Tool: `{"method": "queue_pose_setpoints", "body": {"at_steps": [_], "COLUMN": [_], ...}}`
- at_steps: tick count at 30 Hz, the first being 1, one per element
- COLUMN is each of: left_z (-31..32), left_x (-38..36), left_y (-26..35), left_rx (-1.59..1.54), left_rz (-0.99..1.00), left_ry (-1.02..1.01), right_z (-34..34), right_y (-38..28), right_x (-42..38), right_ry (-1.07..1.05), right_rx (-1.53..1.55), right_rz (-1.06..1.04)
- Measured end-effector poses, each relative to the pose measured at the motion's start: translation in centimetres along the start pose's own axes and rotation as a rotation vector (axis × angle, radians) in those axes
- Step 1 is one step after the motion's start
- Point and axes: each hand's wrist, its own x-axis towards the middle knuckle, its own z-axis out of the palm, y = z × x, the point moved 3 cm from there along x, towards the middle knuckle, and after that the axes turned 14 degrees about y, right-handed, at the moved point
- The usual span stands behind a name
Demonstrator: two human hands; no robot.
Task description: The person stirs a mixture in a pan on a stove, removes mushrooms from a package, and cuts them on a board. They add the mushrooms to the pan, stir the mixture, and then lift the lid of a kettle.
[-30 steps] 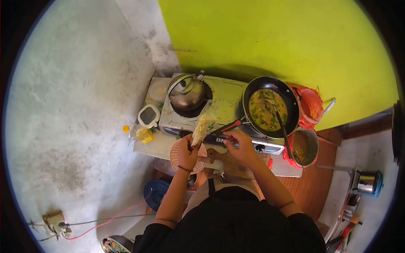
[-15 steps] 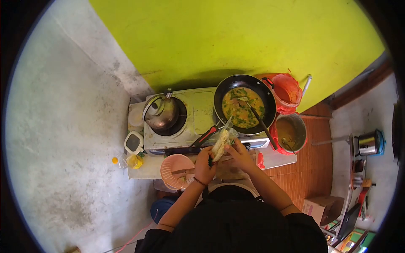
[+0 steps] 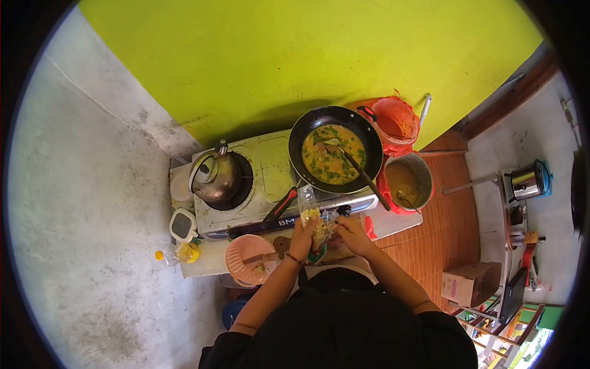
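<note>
— Where, exactly, is the bag?
— Both grips close on the clear plastic bag (image 3: pixel 314 226): left hand (image 3: pixel 302 240), right hand (image 3: pixel 351 232), above the bench (image 3: pixel 402 222) edge, near the stove (image 3: pixel 270 184).
— Risk?
— Probably spillage: its thin film is limp, and pale yellowish contents could slide out if tilted.

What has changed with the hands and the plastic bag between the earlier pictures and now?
The right hand left the stove front and joined the left hand on the plastic bag, now held lower. The pan, kettle and pink plate stayed put.
</note>
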Motion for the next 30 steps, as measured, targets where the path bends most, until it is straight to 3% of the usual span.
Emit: {"method": "queue_pose_setpoints", "body": {"at_steps": [3,6,9,18,20,24,30], "left_z": [-0.2,0.2,0.6,0.1,0.1,0.3,0.9], "left_x": [0.1,-0.2,-1.1,-2.0,-2.4,-2.5,-2.3], "left_y": [-1.5,-1.4,-1.3,-0.7,-0.4,-0.7,-2.3], "left_rx": [0.104,0.11,-0.153,-0.569,-0.566,-0.536,-0.476], "left_rz": [0.116,0.047,-0.094,-0.144,-0.145,-0.103,-0.127], "left_ry": [0.013,-0.034,-0.054,-0.033,-0.04,-0.119,-0.2], "right_z": [0.2,-0.1,-0.9,-3.5,-3.6,-3.1,-1.2], "right_y": [-4.1,-3.3,-2.3,0.7,2.5,-0.1,0.3], "right_x": [-1.3,-1.4,-1.3,-1.6,-1.1,-1.1,-1.1], "right_ry": [0.019,0.037,0.081,0.103,0.084,0.051,-0.124], "right_rx": [0.114,0.09,0.303,0.744,0.61,0.398,0.334], "right_rz": [0.05,0.112,0.26,0.467,0.387,0.148,0.173]}}
